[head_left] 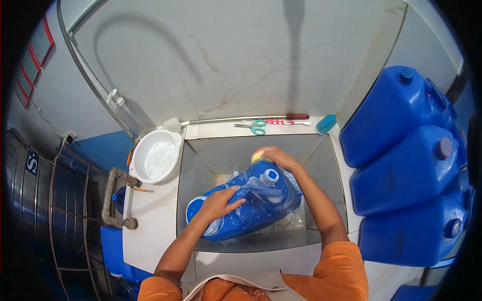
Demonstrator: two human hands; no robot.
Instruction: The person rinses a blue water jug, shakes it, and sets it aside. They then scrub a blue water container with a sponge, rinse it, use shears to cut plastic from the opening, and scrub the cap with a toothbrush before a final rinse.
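Note:
A large blue plastic jug, streaked with white suds, lies tilted across the grey sink, its capped neck facing up. My left hand grips the jug near its handle, with the thumb and fingers around the wet surface. At the far end of the jug, my right hand is closed on a yellow sponge and presses it against the jug's shoulder. Another blue container with a pale rim shows partly beneath the jug's left end.
Left of the sink stands a white basin of suds, near a pump bottle. Scissors, a polka-dot handled tool and a teal brush lie along the back ledge. Several blue jugs line the right side.

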